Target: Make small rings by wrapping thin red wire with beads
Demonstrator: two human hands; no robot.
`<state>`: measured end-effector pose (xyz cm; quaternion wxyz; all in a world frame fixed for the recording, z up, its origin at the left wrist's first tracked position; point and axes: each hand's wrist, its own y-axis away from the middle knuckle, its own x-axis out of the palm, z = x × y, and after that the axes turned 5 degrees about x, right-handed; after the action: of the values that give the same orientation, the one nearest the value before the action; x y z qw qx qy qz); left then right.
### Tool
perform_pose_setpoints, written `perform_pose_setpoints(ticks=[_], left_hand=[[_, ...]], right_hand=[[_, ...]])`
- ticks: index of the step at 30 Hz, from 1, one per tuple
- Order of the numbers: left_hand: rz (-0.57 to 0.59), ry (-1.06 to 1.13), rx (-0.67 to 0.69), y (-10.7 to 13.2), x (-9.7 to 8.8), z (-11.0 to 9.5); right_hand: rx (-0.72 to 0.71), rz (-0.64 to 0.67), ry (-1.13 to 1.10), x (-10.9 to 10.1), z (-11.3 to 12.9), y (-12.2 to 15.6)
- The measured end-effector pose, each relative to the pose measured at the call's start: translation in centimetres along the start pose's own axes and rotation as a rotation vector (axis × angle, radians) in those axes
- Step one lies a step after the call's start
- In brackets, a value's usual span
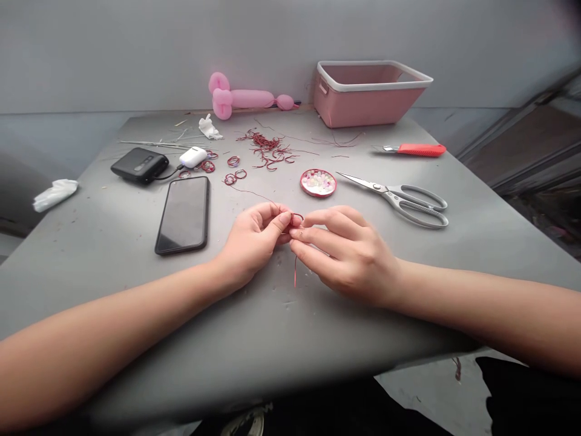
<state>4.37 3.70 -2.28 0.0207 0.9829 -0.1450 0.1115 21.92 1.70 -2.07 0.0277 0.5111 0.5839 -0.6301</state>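
Note:
At the middle of the table, my left hand [256, 239] pinches a small loop of thin dark red cord [297, 216] between thumb and fingers. Against it, my right hand [349, 251] has its fingertips closed on the same cord, partly hiding it. One strand of the cord hangs below the fingers, and a thin thread runs back from my left hand. Beyond my hands are several finished-looking dark red rings [230, 179] and a small round red-rimmed dish [318, 183] of pale and pink beads.
Scissors [394, 197] and a red utility knife [420, 149] lie to the right. Left are a phone [184, 215], a black power bank [140, 165], a white earbud case [193, 157] and tissues [55, 194]. Behind are cord scraps [267, 145], a pink balloon [249, 99] and a pink bin [367, 106].

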Motion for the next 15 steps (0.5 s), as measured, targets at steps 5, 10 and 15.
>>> perform_pose_setpoints(ticks=[5,10,15], left_hand=[[0.011,-0.069,0.048,0.1,-0.1,0.1],[0.051,-0.273,0.206,0.7,-0.1,0.2],[0.068,-0.472,0.524,1.4,-0.2,0.4]], right_hand=[[-0.102,0.077,-0.215,-0.5,-1.7,-0.2],[0.259,0.011,-0.691,-1.2,-2.7,-0.7],[0.584,0.168,-0.799,-0.5,-2.4,-0.8]])
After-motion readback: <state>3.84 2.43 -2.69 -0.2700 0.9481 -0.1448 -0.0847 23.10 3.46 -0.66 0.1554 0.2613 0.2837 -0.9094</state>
